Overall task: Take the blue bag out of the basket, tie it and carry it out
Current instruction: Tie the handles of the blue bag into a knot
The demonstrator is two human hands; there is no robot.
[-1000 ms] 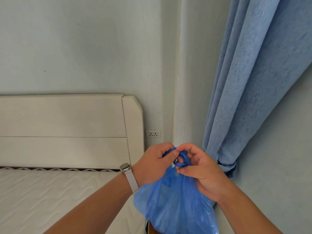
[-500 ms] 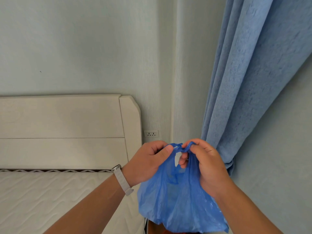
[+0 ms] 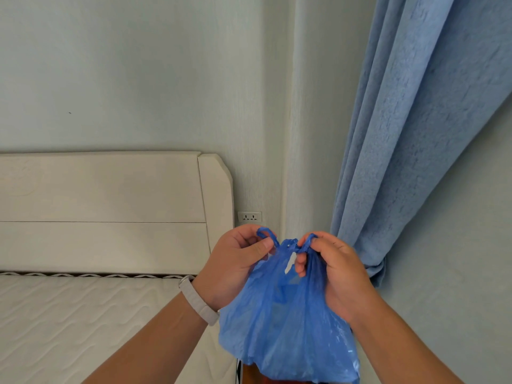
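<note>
Hands (image 3: 235, 268) (image 3: 336, 275) in closed grip on unlabelled blue bag (image 3: 285, 322) handles.

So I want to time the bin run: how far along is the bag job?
Done: the thin blue plastic bag is out, hanging in the air. In hand: the left hand and right hand each pinch a handle, a first twist between them. Left: finishing the knot and carrying it out.

The blue bag (image 3: 288, 322) runs off the bottom edge (contents indistinct), hiding whatever lies below.
</note>
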